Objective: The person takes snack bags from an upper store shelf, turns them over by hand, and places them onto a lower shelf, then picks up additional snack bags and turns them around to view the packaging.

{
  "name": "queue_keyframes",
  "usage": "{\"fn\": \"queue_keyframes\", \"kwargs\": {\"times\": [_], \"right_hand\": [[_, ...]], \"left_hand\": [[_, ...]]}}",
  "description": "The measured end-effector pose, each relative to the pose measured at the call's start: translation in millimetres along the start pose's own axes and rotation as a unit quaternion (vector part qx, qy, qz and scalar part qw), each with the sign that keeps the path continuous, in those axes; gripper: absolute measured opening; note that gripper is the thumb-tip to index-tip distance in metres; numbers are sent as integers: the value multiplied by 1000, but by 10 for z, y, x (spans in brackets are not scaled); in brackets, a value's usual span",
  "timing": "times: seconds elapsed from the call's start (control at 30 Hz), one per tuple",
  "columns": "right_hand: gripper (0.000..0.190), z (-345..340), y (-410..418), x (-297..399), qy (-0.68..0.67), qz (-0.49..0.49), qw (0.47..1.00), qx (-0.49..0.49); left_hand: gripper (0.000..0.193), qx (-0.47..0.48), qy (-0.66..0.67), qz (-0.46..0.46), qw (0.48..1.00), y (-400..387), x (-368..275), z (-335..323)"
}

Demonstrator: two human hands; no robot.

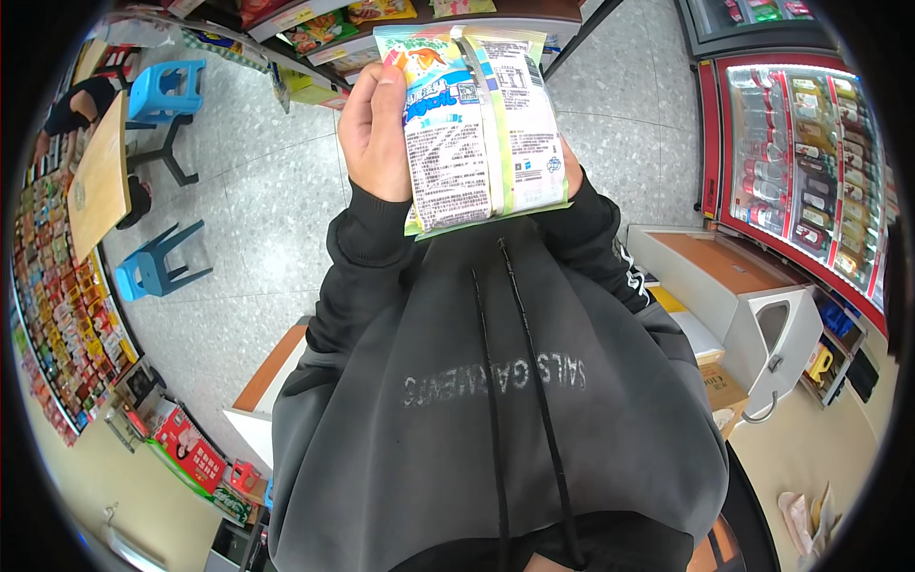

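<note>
A sealed plastic snack packet is held up in front of my chest, its back side facing me. Dense print, a printed code and a barcode cover that side, and a raised seam runs down it. My left hand grips the packet's left edge, thumb on the near face and fingers bent at the side. On the right edge my right hand is mostly hidden behind the packet; only a part of it shows above the black cuff. Between my forearms hangs the front of a grey-black hooded top with two drawcords.
Shelves with packaged snacks stand beyond the packet. Lit drinks refrigerators are at the right, above a white-sided counter. A wooden table and blue plastic stools stand left. A person's arm shows near that table.
</note>
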State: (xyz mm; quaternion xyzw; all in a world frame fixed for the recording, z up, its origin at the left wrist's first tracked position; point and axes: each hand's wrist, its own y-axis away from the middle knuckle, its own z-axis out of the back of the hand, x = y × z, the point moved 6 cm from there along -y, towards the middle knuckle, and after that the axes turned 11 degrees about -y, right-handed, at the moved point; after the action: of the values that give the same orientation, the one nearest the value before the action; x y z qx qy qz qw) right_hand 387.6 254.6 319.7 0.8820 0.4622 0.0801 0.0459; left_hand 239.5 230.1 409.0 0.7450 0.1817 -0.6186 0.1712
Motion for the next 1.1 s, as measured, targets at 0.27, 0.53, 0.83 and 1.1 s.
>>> {"fn": "queue_keyframes", "kwargs": {"times": [0.27,0.53,0.83,1.1], "right_hand": [[35,-61,6,-32,-30,-11,999,16],[36,-12,13,-21,12,4,999,47],[36,-94,-9,-26,-105,-34,991,74],[38,-110,-28,-63,-166,-88,980,66]], "left_hand": [[19,-8,4,1,1000,39,-10,46],[19,-2,8,0,1000,44,-14,38],[19,4,22,1,1000,39,8,13],[20,3,5,6,1000,51,4,-17]]}}
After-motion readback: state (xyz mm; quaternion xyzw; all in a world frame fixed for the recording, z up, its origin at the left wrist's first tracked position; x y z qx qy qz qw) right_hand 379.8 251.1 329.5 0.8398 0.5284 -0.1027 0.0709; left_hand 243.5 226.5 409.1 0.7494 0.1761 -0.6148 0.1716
